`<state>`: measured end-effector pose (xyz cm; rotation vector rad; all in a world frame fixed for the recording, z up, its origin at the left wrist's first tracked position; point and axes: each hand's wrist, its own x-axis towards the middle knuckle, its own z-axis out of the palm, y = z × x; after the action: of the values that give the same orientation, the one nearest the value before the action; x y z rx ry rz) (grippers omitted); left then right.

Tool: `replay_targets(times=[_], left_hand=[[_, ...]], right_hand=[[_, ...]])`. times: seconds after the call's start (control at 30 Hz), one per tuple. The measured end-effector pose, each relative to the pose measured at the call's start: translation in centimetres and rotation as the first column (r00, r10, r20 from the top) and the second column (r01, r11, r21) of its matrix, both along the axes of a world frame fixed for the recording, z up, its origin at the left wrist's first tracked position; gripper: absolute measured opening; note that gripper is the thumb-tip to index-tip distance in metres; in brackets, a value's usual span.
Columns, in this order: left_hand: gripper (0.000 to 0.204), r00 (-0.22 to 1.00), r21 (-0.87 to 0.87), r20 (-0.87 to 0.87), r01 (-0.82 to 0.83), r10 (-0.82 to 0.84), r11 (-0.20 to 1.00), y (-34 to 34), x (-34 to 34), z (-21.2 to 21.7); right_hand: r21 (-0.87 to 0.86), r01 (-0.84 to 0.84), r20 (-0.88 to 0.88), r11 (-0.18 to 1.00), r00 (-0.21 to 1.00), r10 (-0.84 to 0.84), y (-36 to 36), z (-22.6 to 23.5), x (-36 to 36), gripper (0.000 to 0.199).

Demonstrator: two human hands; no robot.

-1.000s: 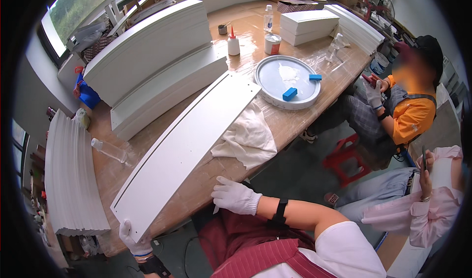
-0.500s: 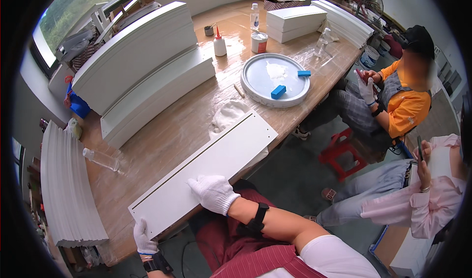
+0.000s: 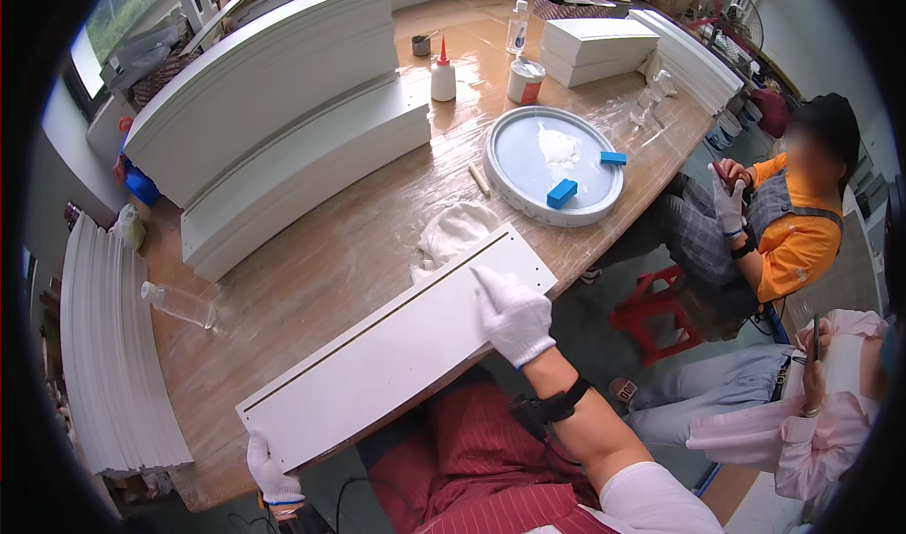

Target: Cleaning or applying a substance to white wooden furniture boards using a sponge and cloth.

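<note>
White board (image 3: 377,345), long and flat, with 1 dark groove along its far edge and small holes at its right end, lies slantwise along the near edge of a brown table (image 3: 311,293), in front and to the left of a round tray (image 3: 566,219). The left hand (image 3: 274,477), in a white knit glove, pinches the board's end farthest from the tray, thumb on top; the other fingers are mostly hidden. The right hand (image 3: 514,317), gloved alike, is at the board's end nearest the tray, fingers drawn close together, a tip reaching over the face; whether it grips the edge, I cannot tell.

A crumpled white cloth (image 3: 458,237) lies left of the tray, partly hidden by the board. A short pale stick (image 3: 478,180) is just beside the tray's left rim. On the tray rest 2 blue blocks (image 3: 562,193) beside a white patch. Behind the tray stand a white tub (image 3: 526,83) and a red-tipped squeeze bottle (image 3: 443,81). Well left of the tray are tall stacked curved panels (image 3: 283,91). To its right, a seated person in orange (image 3: 793,251) holds a phone.
</note>
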<state>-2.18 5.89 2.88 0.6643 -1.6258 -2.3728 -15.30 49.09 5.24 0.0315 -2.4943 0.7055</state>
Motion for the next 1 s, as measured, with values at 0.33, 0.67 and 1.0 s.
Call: replay_targets(times=[0.33,0.67,1.0], left_hand=[[0.047,1.000,-0.046,-0.021,0.009,-0.010,0.999,-1.3,0.3,-2.4],[0.046,0.981,-0.041,0.179,-0.062,0.069,0.997,-4.0,0.1,-1.3],[0.048,0.980,-0.184,0.200,0.047,-0.010,0.982,-2.5,-0.7,-0.7]], right_hand=[[0.104,0.360,0.102,0.927,0.924,-0.370,8.1,-2.3,-4.6,0.024],[-0.063,0.126,0.034,0.990,0.992,-0.124,0.3,-1.5,-4.6,0.025],[-0.030,-0.510,0.378,0.859,0.790,0.482,-17.8,-3.9,-0.5,0.026]])
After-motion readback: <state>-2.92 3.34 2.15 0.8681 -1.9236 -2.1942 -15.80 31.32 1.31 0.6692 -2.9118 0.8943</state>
